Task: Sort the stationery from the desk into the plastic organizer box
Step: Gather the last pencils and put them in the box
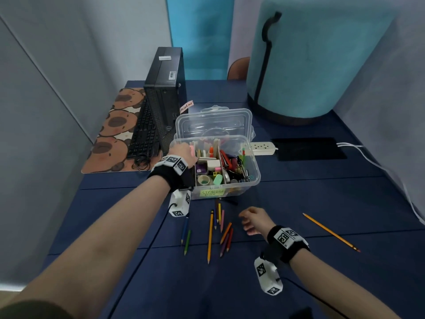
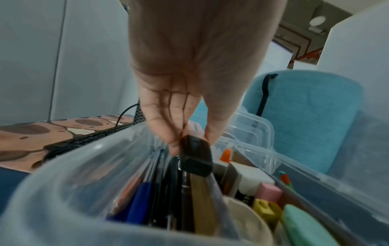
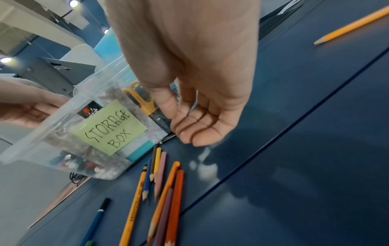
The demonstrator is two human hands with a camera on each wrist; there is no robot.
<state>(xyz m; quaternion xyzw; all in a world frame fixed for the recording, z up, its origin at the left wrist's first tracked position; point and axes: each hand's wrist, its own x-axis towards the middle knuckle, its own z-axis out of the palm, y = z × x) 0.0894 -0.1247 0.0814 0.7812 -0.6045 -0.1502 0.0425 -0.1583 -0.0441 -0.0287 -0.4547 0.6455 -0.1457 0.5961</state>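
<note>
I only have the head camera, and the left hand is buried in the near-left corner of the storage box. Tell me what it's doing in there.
Observer: The left hand pinches a dark, pen-like item by its black top end, above the compartment of upright pens.
Operator: Is the right hand carrying anything?
Observer: No. The right hand hangs loosely curled and holds nothing, above the coloured pencils.
Operator: What's the label say? It's blurry for me.
Observer: The green note on the storage box reads STORAGE BOX.
</note>
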